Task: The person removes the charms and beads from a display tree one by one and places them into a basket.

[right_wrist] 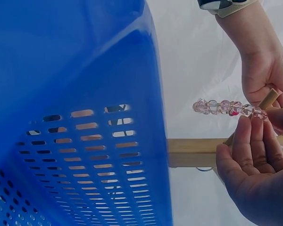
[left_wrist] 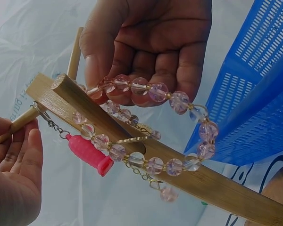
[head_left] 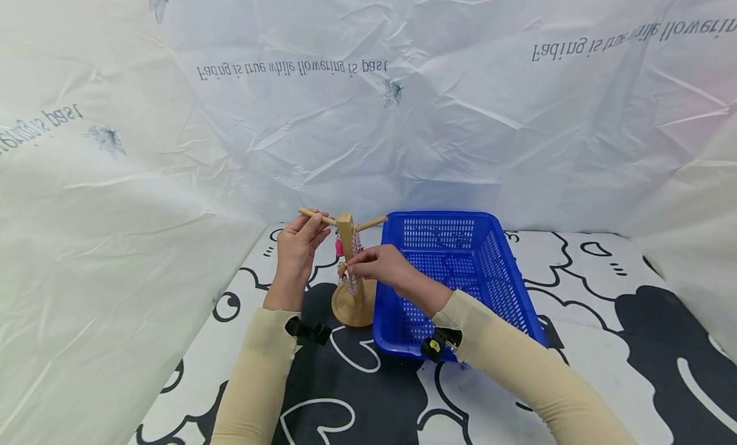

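Wooden stand (head_left: pixel 345 309), one: we found it upright on the table (head_left: pixel 581 263), near the far left corner, with a blue basket (head_left: pixel 440 213) just beside its right side at the far edge.

Left hand (head_left: pixel 296 250): fingers curled around the stand's left peg (head_left: pixel 307 212). We judged this a sound brace, best kept light so the post did not tip.

Right hand (head_left: pixel 382 266): thumb and fingers pinching a bracelet (left_wrist: pixel 179 101) of pink and clear beads, at the stand beside the post.

Bracelet loop: seemingly around the near peg (left_wrist: pixel 101 115) (how far along it sat, we could not tell). In our judgement it wanted a pinch at one place only, the loop spread wide, an easy slide towards the post, and no release until the peg bore the weight.

Pink pendant (left_wrist: pixel 87 153): hung by ring and chain from the left peg, close to the beads; we counted snagging there the chief risk.
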The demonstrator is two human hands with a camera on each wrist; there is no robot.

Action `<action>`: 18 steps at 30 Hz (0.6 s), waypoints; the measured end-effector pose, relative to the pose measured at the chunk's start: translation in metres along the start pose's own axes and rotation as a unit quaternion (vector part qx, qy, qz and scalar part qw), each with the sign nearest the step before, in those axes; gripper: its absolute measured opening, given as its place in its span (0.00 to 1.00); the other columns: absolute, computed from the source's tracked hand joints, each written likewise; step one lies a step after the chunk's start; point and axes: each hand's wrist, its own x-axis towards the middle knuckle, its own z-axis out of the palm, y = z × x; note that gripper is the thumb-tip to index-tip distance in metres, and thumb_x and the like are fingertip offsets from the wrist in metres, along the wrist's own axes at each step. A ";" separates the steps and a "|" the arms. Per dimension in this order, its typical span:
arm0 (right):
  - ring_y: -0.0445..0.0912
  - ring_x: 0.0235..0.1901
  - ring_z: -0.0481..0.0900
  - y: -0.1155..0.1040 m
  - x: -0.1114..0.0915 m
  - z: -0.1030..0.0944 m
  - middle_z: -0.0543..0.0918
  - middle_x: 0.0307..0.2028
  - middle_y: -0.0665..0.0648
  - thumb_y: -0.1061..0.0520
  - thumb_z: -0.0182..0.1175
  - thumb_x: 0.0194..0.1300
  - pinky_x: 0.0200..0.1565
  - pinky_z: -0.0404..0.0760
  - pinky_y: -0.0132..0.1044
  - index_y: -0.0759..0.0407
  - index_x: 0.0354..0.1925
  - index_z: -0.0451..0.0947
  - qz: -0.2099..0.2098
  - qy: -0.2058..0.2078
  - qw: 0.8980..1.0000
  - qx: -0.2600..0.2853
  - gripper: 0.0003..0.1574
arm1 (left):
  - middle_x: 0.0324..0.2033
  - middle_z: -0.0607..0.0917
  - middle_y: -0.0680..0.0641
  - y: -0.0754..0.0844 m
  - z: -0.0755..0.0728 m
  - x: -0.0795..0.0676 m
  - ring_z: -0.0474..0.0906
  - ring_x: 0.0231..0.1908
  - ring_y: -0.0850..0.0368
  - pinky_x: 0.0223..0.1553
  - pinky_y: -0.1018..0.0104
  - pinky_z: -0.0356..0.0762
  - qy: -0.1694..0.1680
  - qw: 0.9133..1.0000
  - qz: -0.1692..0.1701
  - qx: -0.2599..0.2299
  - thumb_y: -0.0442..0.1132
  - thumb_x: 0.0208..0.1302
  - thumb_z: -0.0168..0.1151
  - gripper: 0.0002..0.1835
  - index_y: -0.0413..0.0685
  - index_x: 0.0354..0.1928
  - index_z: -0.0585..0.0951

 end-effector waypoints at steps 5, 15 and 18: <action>0.46 0.46 0.83 -0.001 -0.002 0.001 0.87 0.47 0.57 0.55 0.64 0.66 0.56 0.84 0.45 0.58 0.44 0.87 -0.003 -0.002 1.000 -0.010 0.11 | 0.32 0.89 0.56 -0.001 -0.003 0.000 0.87 0.37 0.66 0.43 0.74 0.86 -0.013 1.000 0.012 -0.002 0.34 0.69 0.60 0.05 0.44 0.42 0.83; 0.48 0.50 0.82 -0.003 -0.005 0.001 0.86 0.48 0.57 0.55 0.64 0.67 0.57 0.84 0.46 0.59 0.44 0.86 -0.017 -0.013 1.000 -0.006 0.11 | 0.32 0.89 0.57 0.001 -0.002 0.000 0.87 0.38 0.66 0.44 0.73 0.86 0.000 1.000 -0.007 0.003 0.32 0.70 0.58 0.06 0.46 0.41 0.83; 0.49 0.50 0.82 -0.004 -0.005 0.001 0.86 0.48 0.58 0.55 0.64 0.66 0.57 0.84 0.46 0.59 0.44 0.86 -0.018 -0.014 1.000 -0.006 0.12 | 0.31 0.89 0.57 0.002 -0.001 0.000 0.88 0.38 0.66 0.44 0.73 0.86 -0.002 1.000 -0.006 0.002 0.32 0.70 0.57 0.06 0.40 0.45 0.81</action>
